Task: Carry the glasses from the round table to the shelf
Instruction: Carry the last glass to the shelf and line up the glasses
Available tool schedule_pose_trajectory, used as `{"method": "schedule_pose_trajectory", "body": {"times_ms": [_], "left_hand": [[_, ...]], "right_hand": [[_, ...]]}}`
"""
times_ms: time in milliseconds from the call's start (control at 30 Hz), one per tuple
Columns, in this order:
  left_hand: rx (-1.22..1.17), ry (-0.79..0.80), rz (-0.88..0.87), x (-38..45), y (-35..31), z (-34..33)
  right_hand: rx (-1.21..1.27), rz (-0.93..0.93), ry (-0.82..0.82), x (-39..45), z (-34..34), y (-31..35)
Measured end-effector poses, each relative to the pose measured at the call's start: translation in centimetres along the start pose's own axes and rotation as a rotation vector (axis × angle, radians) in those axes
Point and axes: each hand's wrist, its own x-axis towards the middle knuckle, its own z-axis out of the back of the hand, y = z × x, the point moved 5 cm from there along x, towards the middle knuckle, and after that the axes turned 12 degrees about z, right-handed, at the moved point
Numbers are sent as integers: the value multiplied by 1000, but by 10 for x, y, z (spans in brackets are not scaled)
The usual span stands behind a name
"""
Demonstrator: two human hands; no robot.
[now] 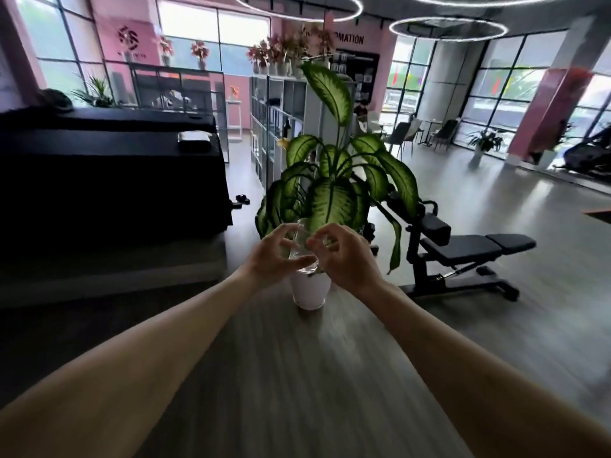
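A clear drinking glass hangs in the air in front of a potted plant, above the far end of the wooden table. My left hand grips it, thumb across the front near its base and fingers behind. My right hand is at the glass's right side, its fingers curled and apart, the tips just at the glass wall. A grey open shelf unit stands further back across the floor.
A leafy plant in a white pot stands on the table right behind the glass. A black weight bench is to the right, a dark covered counter to the left. Open grey floor lies beyond.
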Motion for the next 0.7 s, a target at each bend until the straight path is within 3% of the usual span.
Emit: {"method": "schedule_pose_trajectory", "body": {"times_ms": [300,700], "left_hand": [[33,-64,-35,154,6,65],[111,-193,38,329,27,92]], "right_hand": [[30,38,23,157,-46,-50],[164,185,53,325,-103,-161]]}}
